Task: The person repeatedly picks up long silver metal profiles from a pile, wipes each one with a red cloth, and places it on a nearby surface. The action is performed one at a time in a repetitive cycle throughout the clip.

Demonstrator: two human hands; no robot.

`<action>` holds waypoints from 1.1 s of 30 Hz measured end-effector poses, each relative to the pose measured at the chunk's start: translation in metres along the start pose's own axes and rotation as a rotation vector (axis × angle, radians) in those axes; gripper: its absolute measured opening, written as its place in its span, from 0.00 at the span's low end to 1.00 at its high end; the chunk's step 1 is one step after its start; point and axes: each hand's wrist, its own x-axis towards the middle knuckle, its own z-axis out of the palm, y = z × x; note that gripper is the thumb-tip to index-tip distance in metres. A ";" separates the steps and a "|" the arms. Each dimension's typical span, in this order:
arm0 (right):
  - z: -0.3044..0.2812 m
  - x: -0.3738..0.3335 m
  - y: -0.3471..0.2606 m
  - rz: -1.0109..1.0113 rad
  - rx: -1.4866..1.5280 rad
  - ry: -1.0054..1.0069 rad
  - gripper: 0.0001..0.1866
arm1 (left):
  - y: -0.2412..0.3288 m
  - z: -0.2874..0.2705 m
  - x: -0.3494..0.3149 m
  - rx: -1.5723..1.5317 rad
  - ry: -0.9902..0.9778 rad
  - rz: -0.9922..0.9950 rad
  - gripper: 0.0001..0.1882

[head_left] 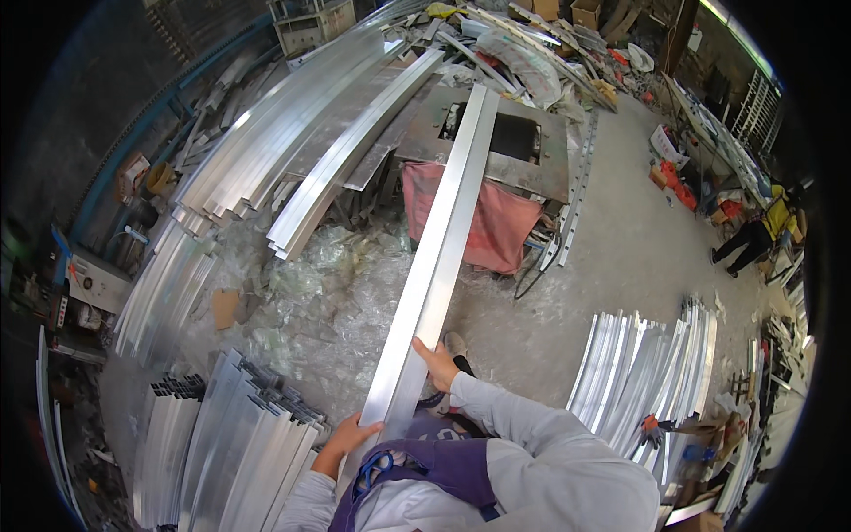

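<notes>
A long silvery aluminium profile (432, 239) runs from my waist up and away, its far end over a metal worktable (554, 160). My left hand (353, 435) grips its left edge close to my body. Further along, my right hand (437, 365) is closed round the right edge, thumb on top. The fingers beneath the profile are hidden. A red cloth (510, 232) hangs from the front of the worktable, partly behind the profile.
More profiles lie on a rack (328, 168) at the far left. Bundled profiles (239, 452) stand at the near left, others (643, 363) at the right. Crumpled clear plastic film (310, 301) covers the floor ahead. Another person (767, 229) stands at the far right.
</notes>
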 end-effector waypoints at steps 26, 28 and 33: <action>-0.089 0.270 -0.392 -1.241 -1.230 0.509 0.35 | 0.346 0.012 0.331 -0.259 -0.100 0.299 0.33; -0.093 0.294 -0.422 -1.280 -1.428 0.437 0.32 | 0.356 0.011 0.340 -0.296 -0.116 0.305 0.33; -0.090 0.310 -0.423 -1.255 -1.821 0.207 0.30 | 0.297 0.012 0.297 -0.100 -0.108 0.209 0.36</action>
